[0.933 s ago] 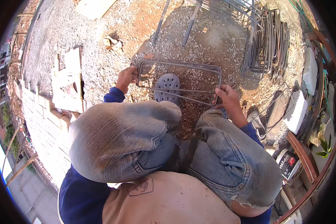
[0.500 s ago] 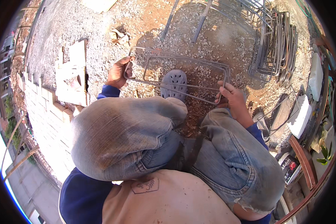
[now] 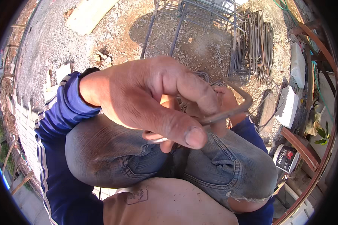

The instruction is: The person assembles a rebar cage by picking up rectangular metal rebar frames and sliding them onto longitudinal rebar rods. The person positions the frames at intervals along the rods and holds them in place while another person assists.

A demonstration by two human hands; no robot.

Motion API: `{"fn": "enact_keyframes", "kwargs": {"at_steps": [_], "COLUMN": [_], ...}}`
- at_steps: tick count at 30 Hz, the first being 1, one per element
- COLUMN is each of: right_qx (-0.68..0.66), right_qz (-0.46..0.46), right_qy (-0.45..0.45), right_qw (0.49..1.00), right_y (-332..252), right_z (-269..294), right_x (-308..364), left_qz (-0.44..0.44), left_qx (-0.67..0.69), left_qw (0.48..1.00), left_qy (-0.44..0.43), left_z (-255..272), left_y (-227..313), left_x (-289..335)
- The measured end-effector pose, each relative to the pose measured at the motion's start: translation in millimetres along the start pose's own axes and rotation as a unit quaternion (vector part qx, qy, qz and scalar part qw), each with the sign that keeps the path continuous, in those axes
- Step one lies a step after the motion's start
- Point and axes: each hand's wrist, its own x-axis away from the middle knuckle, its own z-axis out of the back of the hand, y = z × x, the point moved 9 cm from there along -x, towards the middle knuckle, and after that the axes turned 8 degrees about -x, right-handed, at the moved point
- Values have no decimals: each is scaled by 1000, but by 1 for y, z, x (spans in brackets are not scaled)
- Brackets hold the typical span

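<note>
Close up, in the middle of the head view, my left hand (image 3: 146,97) is closed round a rebar stirrup (image 3: 236,101), a thin grey-brown steel bar bent into a rectangular loop. The thumb presses on the bar, and one bent corner sticks out to the right past my fingers. Behind it, above my right knee, my right hand (image 3: 228,103) is closed at the same stirrup, its fingers partly covered by the bar and my left hand. Most of the loop is hidden behind my left hand. My bent knees in worn jeans (image 3: 105,150) are below.
A pile of rebar stirrups (image 3: 264,47) lies on the gravel at the far right, beside straight steel bars (image 3: 178,32). Pale blocks (image 3: 288,107) and a paint bucket (image 3: 285,158) stand along the right, near reddish-brown bars (image 3: 300,148). A board (image 3: 89,15) lies at the far left.
My left hand has come up close to the camera and moved right, bringing the stirrup from low and level to raised and tilted. My right hand stays on it. The view has shifted slightly.
</note>
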Motion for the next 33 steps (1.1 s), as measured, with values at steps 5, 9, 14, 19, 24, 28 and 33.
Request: {"fn": "enact_keyframes", "kwargs": {"at_steps": [5,9,14,19,24,28,33], "right_qx": [-17,113,250,537,569,621,704], "right_qz": [-101,-65,-105,-144,-58,104,105], "right_qy": [14,137,53,-9,-208,-265,-149], "right_qw": [995,982,961,831,793,730,686], "right_y": [-16,-54,-71,-97,-110,-117,-125], "right_z": [-29,-58,-119,-160,-209,-224,-170], "right_x": [34,81,112,125,145,143,82], "left_qz": [118,144,117,-92,-112,392,348], "left_qx": [-93,-191,-242,-503,-674,-294,-418], "left_qw": [981,968,956,859,706,867,822], "left_qy": [-121,-81,-119,31,188,89,168], "left_z": [-57,-47,-63,-24,47,92,144], "left_y": [-34,-54,-59,-8,6,-96,-91], "left_x": [-34,-46,-54,-41,1,72,101]}}
